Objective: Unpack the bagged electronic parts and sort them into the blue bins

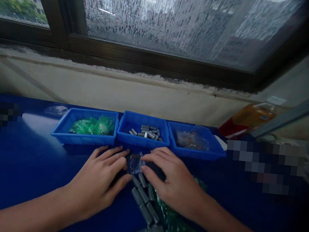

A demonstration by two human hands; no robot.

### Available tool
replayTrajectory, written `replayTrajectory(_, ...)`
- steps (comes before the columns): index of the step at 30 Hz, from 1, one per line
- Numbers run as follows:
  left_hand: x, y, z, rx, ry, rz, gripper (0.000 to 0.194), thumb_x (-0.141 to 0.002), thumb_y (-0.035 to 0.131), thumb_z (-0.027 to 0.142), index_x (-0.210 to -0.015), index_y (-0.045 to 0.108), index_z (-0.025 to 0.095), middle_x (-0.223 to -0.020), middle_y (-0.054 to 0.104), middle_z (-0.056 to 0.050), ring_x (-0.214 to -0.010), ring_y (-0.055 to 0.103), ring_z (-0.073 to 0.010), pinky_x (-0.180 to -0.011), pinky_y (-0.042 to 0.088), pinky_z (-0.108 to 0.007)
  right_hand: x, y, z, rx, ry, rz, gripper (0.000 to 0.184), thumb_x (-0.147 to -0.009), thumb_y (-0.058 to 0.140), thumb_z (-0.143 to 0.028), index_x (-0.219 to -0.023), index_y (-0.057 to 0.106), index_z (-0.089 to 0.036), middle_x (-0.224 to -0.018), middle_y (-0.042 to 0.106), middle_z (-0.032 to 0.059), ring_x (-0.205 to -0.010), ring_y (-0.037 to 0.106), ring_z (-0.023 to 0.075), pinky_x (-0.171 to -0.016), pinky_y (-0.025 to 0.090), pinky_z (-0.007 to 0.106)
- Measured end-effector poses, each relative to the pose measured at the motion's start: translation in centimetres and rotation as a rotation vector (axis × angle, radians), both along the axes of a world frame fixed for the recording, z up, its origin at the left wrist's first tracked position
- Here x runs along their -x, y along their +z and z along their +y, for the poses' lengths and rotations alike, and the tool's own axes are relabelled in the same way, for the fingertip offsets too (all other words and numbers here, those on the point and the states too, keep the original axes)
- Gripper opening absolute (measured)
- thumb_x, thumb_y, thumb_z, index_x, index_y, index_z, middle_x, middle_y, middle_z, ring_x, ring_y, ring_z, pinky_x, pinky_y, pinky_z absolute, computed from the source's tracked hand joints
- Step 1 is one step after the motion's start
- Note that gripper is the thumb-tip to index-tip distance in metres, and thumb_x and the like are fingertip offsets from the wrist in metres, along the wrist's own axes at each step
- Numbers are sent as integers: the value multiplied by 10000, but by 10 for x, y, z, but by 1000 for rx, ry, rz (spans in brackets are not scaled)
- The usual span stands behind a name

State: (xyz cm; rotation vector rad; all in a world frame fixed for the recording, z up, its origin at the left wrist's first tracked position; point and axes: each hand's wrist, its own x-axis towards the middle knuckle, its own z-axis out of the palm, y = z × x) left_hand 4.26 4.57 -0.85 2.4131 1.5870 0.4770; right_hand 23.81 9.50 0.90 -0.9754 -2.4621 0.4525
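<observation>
So, using the middle blue bin as the landmark: far left of it there's a blurred-out patch on the blue tabletop, can't tell what's under it. Right beside the bin on its left is the left blue bin, with crinkly green plastic inside.

Below and left of the middle bin is the left hand, fingers loosely spread, thumb held apart, tips by the left side of a small clear bag. That bag sits just in front of the middle bin, with a dark little piece showing in it. The bin itself has short metal pieces in it.

Nearer the camera than the bag, grey blocks lie in a rough double row. The right hand pinches the bag's right edge with thumb and forefinger, and its forearm cuts across a heap of green wrapping.

Right of the middle bin, the right blue bin holds clear packets. Past that, a bottle leans, partly behind a grey bar.
</observation>
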Motion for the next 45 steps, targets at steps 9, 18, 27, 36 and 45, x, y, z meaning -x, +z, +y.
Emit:
replayTrajectory(9,2,-5,1,-32,-42,-36,223,-881,456,294,-1012,631,253,-1264,572,-52,-1203,465,-288,-972,340,-541,15,-17,13,77,-16,-142,251,-839,504,-204,-1057,606,-137,-929,601,92,-894,530,202,-792,455,380)
replayTrajectory(18,5,-4,0,-58,-15,-276,265,-867,477,240,-1099,606,230,-1244,537,-71,-1185,436,-241,-982,373,-396,15,-17,6,29,-102,137,67,-770,545,-112,-756,524,-174,-822,517,21,-704,512,112,-599,442,249)
replayTrajectory(27,1,7,3,465,43,-872,285,-888,440,401,-838,602,172,-703,554,6,-651,506,-114,-611,423,-206,13,-17,-16,-519,142,291,163,-800,519,-43,-916,586,-136,-775,592,35,-717,543,121,-654,486,250)
replayTrajectory(36,5,-4,5,254,186,-981,91,-841,543,255,-791,532,180,-771,509,3,-708,495,-103,-629,416,-195,17,-10,-13,-122,22,351,117,-806,528,-182,-851,618,-121,-784,539,63,-754,516,152,-665,468,311)
replayTrajectory(45,3,-5,1,90,38,-706,170,-867,471,181,-824,631,222,-926,480,-33,-899,496,-141,-752,433,-222,17,-12,-14,-157,36,341,102,-815,497,-157,-791,594,-137,-692,572,39,-666,501,141,-609,418,302)
